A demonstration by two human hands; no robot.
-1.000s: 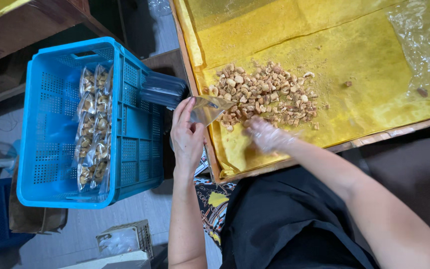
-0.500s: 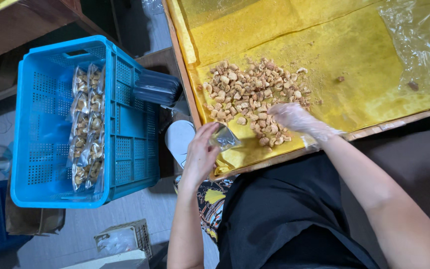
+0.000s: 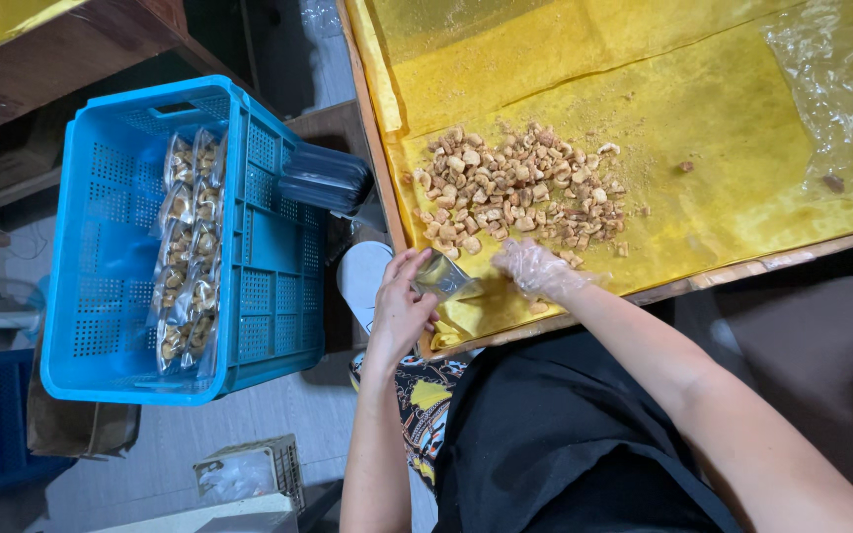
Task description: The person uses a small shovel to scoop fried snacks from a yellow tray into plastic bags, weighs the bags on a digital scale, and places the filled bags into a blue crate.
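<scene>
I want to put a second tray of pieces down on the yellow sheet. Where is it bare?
The yellow sheet is bare between the heap of pale brown pieces and the crumpled clear plastic film, and above the heap. It is crowded at the near edge, where the left hand holds a small clear bag beside the gloved right hand.

Clear plastic glove on right grip, bare forearms, black top
</scene>
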